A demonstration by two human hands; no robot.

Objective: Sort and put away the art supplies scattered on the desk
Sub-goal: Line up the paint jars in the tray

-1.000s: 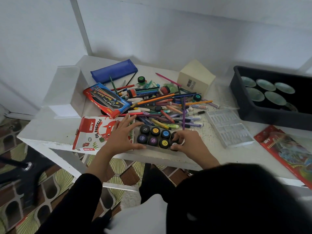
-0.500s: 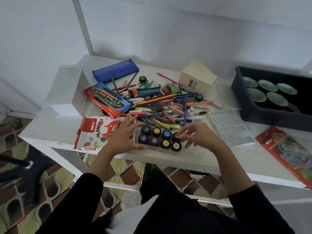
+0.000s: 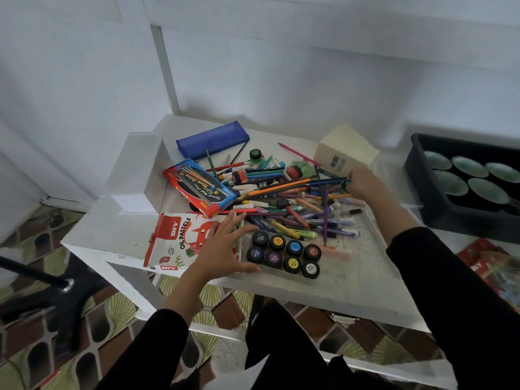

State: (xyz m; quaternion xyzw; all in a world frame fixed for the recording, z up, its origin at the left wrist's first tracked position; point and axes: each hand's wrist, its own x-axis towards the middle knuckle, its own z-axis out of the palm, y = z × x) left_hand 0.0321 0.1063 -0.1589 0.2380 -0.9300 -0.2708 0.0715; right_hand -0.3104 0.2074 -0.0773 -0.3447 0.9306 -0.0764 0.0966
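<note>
Right of centre, the right hand (image 3: 363,182) clamps its fingers on a green paint pot (image 3: 345,186); the left hand (image 3: 222,249), fingers spread, steadies the tray (image 3: 277,271). Pot-gathering, seemingly; next, lift it clear.

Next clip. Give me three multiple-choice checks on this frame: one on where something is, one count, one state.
1. Where does the blue pencil case lie?
A. Behind the pile of pens, at the far edge of the desk.
B. On the floor.
C. Under the left hand.

2. How many paint jars stand grouped near the front edge?
A. Six.
B. Eight.
C. Ten.

3. How is the left hand?
A. Gripping a pencil.
B. Flat, fingers spread, on the oil pastels box.
C. Off the desk.

Answers: 1 A, it lies beyond the pile, by the wall. 2 B, there are two rows of four. 3 B, the hand holds nothing.
</note>
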